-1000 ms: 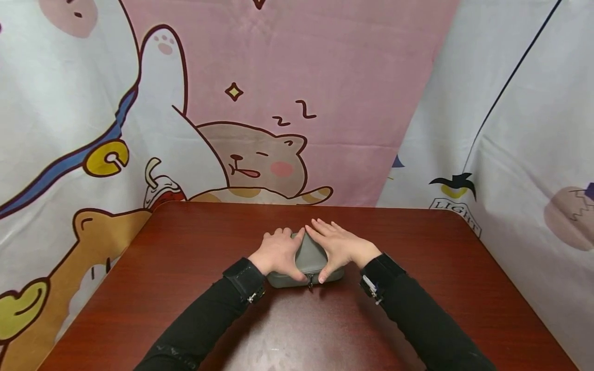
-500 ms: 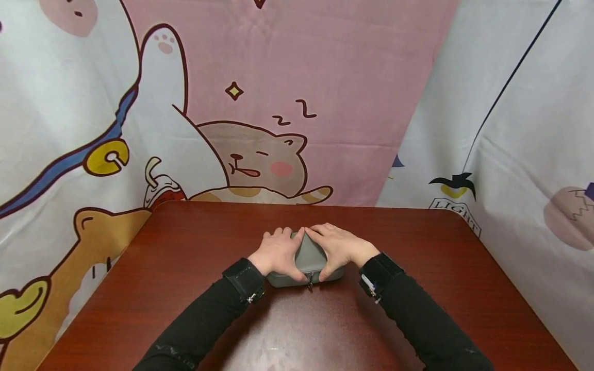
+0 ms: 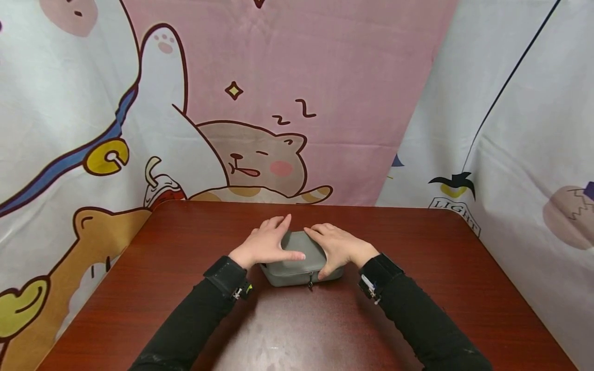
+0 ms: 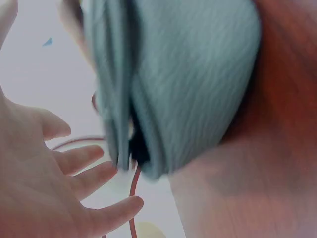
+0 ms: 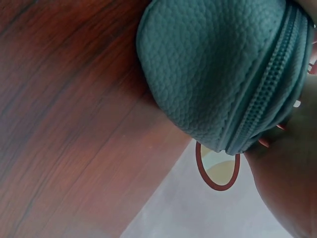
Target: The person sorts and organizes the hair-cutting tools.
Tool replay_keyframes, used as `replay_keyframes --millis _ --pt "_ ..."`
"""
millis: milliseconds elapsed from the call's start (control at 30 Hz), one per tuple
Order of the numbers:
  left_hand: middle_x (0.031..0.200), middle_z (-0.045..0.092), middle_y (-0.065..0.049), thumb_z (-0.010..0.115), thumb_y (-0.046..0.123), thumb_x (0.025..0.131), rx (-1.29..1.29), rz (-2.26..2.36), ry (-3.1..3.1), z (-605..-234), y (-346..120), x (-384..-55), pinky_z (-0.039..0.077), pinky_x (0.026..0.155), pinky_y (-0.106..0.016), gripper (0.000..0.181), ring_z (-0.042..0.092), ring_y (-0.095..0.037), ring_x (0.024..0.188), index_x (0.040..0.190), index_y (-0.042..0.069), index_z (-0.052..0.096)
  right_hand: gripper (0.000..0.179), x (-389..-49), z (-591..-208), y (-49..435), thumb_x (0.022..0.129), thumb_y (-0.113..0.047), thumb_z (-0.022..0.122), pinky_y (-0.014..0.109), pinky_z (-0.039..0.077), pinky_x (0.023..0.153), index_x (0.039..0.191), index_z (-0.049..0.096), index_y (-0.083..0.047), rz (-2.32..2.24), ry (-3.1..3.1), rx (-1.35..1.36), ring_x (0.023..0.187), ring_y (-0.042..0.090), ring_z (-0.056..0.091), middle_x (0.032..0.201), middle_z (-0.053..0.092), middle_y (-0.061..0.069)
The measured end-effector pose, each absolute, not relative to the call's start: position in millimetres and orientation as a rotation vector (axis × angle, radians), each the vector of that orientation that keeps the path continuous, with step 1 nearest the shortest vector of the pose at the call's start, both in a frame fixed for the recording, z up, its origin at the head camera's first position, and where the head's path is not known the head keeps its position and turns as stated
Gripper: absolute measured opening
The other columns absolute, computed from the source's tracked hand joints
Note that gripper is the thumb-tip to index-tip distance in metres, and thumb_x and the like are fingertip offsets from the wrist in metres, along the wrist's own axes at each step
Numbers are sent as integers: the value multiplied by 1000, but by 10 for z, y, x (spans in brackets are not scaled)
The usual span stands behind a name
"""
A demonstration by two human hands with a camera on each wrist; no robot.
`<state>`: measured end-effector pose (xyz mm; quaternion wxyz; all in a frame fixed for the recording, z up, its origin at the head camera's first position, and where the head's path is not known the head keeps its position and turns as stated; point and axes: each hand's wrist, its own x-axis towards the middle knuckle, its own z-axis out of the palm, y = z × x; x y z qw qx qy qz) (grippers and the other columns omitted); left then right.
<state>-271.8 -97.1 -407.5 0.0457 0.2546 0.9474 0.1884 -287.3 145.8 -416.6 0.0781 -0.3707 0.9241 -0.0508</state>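
A grey-green zippered case [image 3: 299, 245] with a pebbled surface lies on the brown table [image 3: 297, 330]. Its zipper pull [image 3: 310, 281] hangs at the front. My left hand [image 3: 264, 245] is at the case's left side, fingers spread, thumb straight over the top; in the left wrist view those fingers [image 4: 84, 161] stand apart from the case, and a dark gap shows in its seam at that end. Over the right part of the case rests my right hand [image 3: 341, 247], thumb at the front edge and fingers stretched toward the back. The right wrist view shows the zipper teeth [image 5: 262, 89] meshed along the right end.
The table's back edge [image 3: 297, 205] runs behind the case. Beyond it hangs a cloth [image 3: 362, 103] printed with cartoon animals. A dark band with a small device [image 3: 226, 278] is on the left wrist, and a similar band [image 3: 381, 270] is on the right.
My left hand has come off the top of the case and shifted left, uncovering its left part. The right hand's raised fingers have lowered and stayed there. The case has not visibly moved.
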Motion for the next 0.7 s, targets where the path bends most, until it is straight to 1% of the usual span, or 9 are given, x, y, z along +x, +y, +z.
replay_keyframes --millis 133,300,400,500,700 --pt "159 24 -21 58 72 84 659 715 2876 -4005 -1113 -2755 27 106 -66 107 24 -42 143 159 10 14 122 -2867 -4158 1455 60 -54 89 44 37 107 155 30 -7 -172 2768 -1104 135 28 37 148 40 10" --pt "158 23 -23 55 70 87 559 793 2849 -4007 -1252 -2755 27 107 -66 104 23 -44 143 159 8 13 121 -2860 -4165 1465 61 -54 89 43 37 107 156 29 -8 -200 2767 -1091 135 27 36 149 39 9" --pt "157 24 -24 57 71 86 537 784 2853 -4035 -1311 -2738 27 106 -67 107 25 -44 142 159 7 13 121 -2855 -4176 1467 61 -53 89 45 37 106 155 30 -7 -220 2771 -1107 134 28 37 148 40 10" --pt "156 26 -25 61 73 82 533 761 2873 -4072 -1352 -2722 30 105 -66 113 28 -45 140 158 5 13 120 -2847 -4182 1463 61 -53 89 45 37 107 155 31 -6 -217 2777 -1126 134 29 38 147 40 11" --pt "156 26 -27 70 70 76 490 806 2910 -4114 -1387 -2651 31 104 -67 122 28 -46 140 157 0 12 120 -2821 -4183 1455 61 -54 88 47 35 107 154 32 -4 -201 2816 -1124 133 32 40 146 42 14"
